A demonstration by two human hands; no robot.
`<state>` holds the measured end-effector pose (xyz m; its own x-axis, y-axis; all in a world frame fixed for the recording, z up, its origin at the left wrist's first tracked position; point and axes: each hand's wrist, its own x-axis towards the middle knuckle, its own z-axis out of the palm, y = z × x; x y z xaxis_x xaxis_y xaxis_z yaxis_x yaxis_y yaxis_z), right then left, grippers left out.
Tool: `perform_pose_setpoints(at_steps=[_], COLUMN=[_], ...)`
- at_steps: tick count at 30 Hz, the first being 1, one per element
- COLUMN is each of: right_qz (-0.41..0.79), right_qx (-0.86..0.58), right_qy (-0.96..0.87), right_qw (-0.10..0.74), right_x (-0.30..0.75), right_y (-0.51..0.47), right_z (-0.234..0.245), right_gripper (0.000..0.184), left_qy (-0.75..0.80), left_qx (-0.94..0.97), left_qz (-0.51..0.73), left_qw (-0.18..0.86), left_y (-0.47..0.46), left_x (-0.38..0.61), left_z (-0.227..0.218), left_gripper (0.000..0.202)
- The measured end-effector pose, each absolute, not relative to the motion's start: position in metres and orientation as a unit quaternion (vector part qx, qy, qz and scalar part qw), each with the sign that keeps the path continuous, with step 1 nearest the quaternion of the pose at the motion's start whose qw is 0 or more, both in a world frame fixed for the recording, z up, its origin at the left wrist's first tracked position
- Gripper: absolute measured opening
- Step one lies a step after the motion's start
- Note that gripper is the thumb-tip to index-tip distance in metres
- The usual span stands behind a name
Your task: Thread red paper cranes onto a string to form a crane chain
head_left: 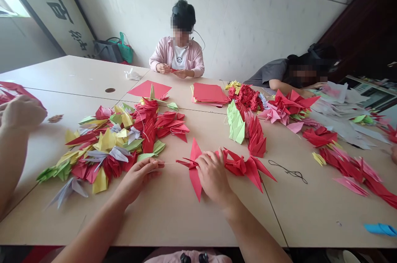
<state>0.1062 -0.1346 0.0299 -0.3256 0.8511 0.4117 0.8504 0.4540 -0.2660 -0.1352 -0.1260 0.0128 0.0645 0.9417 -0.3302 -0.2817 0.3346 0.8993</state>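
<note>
My left hand (143, 175) is closed, with thumb and fingertips pinching a thin pale thread (169, 163). That thread stretches right to the tip of a red paper crane (194, 186) with its wings spread across the table. My right hand (214, 175) is closed over the crane's body, fingers bent round it and partly hiding it. Further red folded cranes (243, 166) lie in a row just right of that hand. To the left of my left hand spreads a heap of folded paper cranes (107, 142) in red, yellow, green, grey and pink.
A stack of red paper squares (209, 94) and a black cord (288, 172) lie on the table (173, 225). More cranes (350, 163) and white sheets (344, 118) cover the right side. A person (178, 54) folds red paper opposite; another person's hand (23, 112) is at left.
</note>
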Motion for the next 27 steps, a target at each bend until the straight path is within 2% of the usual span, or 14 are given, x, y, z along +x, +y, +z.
perform_pose_setpoints(at_steps=[4, 8, 10, 12, 14, 17, 19, 23, 27], right_qz=[0.003, -0.025, -0.059, -0.075, -0.065, -0.011, 0.049, 0.168, 0.249], right_qx=[-0.497, -0.461, -0.518, -0.585, -0.639, -0.697, -0.712, -0.701, -0.663], right_qy=[-0.819, -0.771, -0.702, -0.639, -0.594, -0.545, -0.533, -0.534, -0.543], right_qw=[0.288, 0.438, 0.486, 0.493, 0.485, 0.467, 0.455, 0.442, 0.452], right_x=[0.117, 0.151, 0.177, 0.205, 0.228, 0.249, 0.253, 0.245, 0.238], right_y=[-0.150, -0.167, -0.173, -0.175, -0.177, -0.178, -0.177, -0.169, -0.151], right_z=[0.033, 0.039, 0.039, 0.034, 0.024, 0.005, -0.005, -0.006, 0.015], right_gripper=[0.021, 0.024, 0.021, 0.021, 0.029, 0.044, 0.046, 0.034, 0.020], left_qy=[0.462, 0.432, 0.423, 0.418, 0.415, 0.407, 0.399, 0.386, 0.380], left_qx=[0.338, 0.339, 0.338, 0.343, 0.360, 0.401, 0.431, 0.487, 0.485], left_qz=[0.496, 0.499, 0.500, 0.499, 0.495, 0.489, 0.484, 0.483, 0.523], left_qw=[0.653, 0.670, 0.676, 0.677, 0.673, 0.660, 0.649, 0.616, 0.589], left_y=[-0.127, -0.128, -0.128, -0.128, -0.128, -0.126, -0.124, -0.119, -0.114], left_x=[-0.139, -0.143, -0.145, -0.145, -0.144, -0.138, -0.131, -0.112, -0.104], left_z=[0.018, 0.028, 0.034, 0.040, 0.046, 0.058, 0.070, 0.102, 0.130], left_gripper=[0.024, 0.026, 0.026, 0.025, 0.024, 0.024, 0.027, 0.026, 0.027])
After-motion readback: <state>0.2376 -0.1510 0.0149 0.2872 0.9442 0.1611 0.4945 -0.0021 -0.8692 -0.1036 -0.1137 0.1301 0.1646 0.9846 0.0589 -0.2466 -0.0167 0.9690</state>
